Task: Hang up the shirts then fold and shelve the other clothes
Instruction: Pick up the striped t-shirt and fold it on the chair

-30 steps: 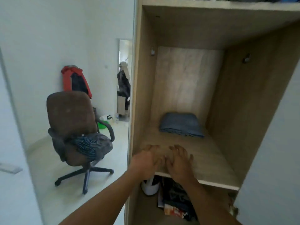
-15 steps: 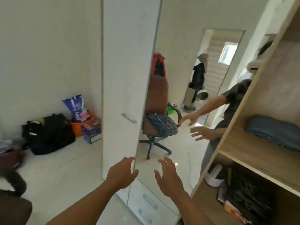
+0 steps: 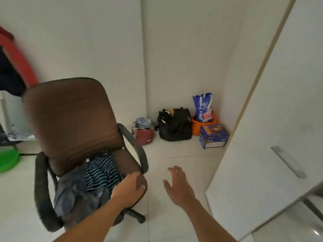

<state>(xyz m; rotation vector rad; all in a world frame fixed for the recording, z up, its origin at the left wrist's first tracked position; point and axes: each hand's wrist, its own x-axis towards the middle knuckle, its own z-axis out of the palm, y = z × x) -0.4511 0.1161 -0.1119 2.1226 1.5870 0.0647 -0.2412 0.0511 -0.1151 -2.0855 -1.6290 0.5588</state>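
A brown office chair (image 3: 73,119) stands at the left. On its seat lies a pile of clothes: a dark garment with teal stripes (image 3: 101,172) and grey-blue garments (image 3: 70,194). My left hand (image 3: 131,187) hovers over the seat's right front edge, next to the striped garment, fingers loosely curled, holding nothing. My right hand (image 3: 178,187) is spread open above the bare floor to the right of the chair.
A white wardrobe door (image 3: 272,130) stands open at the right. In the far corner sit a black bag (image 3: 174,126), a red bag (image 3: 145,135) with folded cloth on it, an orange tub (image 3: 197,126) and a blue box (image 3: 213,135). A green basin (image 3: 7,161) is at the left.
My view has swung left from the wardrobe shelf to the chair. Both hands left the shelf, and the left one now reaches over the chair seat.
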